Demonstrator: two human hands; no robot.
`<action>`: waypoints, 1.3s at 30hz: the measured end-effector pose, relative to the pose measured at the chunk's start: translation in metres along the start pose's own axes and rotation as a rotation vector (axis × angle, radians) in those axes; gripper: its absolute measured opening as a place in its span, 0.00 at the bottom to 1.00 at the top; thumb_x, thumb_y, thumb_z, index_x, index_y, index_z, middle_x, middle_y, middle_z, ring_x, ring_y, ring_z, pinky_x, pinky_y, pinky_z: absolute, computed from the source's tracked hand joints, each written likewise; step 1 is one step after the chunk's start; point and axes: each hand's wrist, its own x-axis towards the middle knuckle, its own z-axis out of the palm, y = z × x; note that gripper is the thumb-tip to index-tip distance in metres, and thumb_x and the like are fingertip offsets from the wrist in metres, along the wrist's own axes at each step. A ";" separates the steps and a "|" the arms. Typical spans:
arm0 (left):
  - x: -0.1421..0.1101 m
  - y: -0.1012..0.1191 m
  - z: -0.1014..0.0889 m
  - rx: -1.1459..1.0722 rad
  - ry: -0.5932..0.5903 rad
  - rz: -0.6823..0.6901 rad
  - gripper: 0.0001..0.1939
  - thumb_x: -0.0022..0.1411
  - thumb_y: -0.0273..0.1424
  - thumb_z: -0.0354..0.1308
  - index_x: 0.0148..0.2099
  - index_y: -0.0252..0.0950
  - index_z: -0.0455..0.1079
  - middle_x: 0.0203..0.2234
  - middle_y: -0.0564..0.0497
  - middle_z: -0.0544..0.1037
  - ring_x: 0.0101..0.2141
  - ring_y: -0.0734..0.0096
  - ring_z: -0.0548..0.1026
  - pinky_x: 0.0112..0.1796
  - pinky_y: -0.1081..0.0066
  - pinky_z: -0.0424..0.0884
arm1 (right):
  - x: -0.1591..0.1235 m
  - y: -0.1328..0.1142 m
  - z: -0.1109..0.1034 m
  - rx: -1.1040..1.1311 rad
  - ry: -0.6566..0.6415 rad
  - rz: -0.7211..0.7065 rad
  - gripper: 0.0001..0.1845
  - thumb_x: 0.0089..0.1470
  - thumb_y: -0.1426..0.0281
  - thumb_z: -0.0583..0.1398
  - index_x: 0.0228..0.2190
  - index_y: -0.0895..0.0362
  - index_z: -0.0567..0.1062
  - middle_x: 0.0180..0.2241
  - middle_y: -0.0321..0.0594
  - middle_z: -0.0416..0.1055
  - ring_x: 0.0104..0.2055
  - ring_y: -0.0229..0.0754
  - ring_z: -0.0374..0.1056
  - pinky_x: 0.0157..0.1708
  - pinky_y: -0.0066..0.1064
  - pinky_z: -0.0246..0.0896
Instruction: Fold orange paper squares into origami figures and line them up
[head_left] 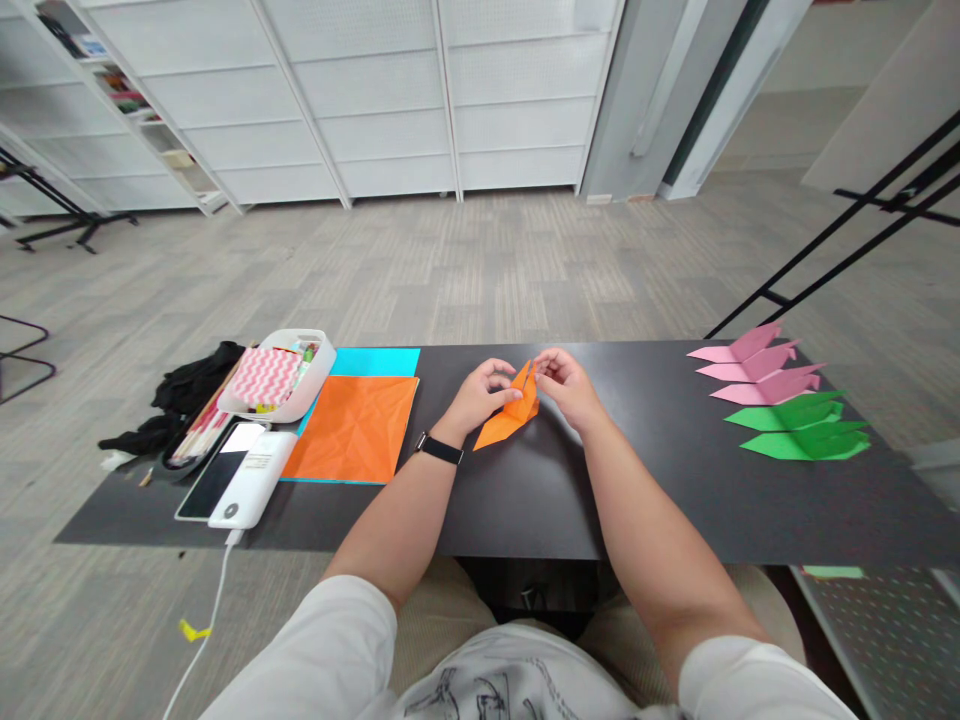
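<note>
Over the middle of the dark table, an orange folded-paper bird (510, 422) is held between my two hands. My left hand (480, 392) grips its left side, the thumb lying on the paper and the fingers curled behind. At the upper right tip, my right hand (564, 385) pinches the paper between thumb and fingers. One long pointed end of the bird slants down to the left. To the right lie several finished paper birds in a column: pink birds (765, 362) at the back and green birds (802, 430) nearer me.
Orange paper sheets (352, 430) lie on blue paper (379, 361) left of my hands. Beyond them are a white box (321, 350) of supplies, a phone (214, 478), a white power bank (255, 480) with a cable, a black tray (180, 462) and black cloth (199, 378).
</note>
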 end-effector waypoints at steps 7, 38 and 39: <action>0.000 0.005 0.001 -0.135 -0.036 -0.064 0.31 0.49 0.40 0.80 0.49 0.38 0.68 0.25 0.61 0.75 0.24 0.78 0.74 0.30 0.76 0.68 | 0.000 -0.001 0.000 0.162 -0.026 0.068 0.17 0.46 0.65 0.72 0.37 0.48 0.74 0.33 0.31 0.73 0.35 0.40 0.68 0.40 0.34 0.67; 0.008 -0.016 -0.006 0.103 0.151 0.220 0.14 0.60 0.40 0.73 0.42 0.37 0.80 0.37 0.49 0.82 0.39 0.66 0.78 0.47 0.64 0.75 | -0.004 0.005 0.000 -0.313 0.085 -0.253 0.04 0.62 0.64 0.66 0.36 0.50 0.81 0.38 0.39 0.79 0.40 0.44 0.75 0.44 0.39 0.72; 0.008 -0.015 -0.006 0.105 0.147 0.221 0.14 0.60 0.41 0.73 0.42 0.37 0.81 0.38 0.49 0.83 0.40 0.65 0.78 0.47 0.64 0.75 | -0.004 0.004 0.001 -0.318 0.082 -0.255 0.04 0.62 0.64 0.66 0.36 0.50 0.81 0.38 0.38 0.79 0.39 0.44 0.75 0.43 0.39 0.72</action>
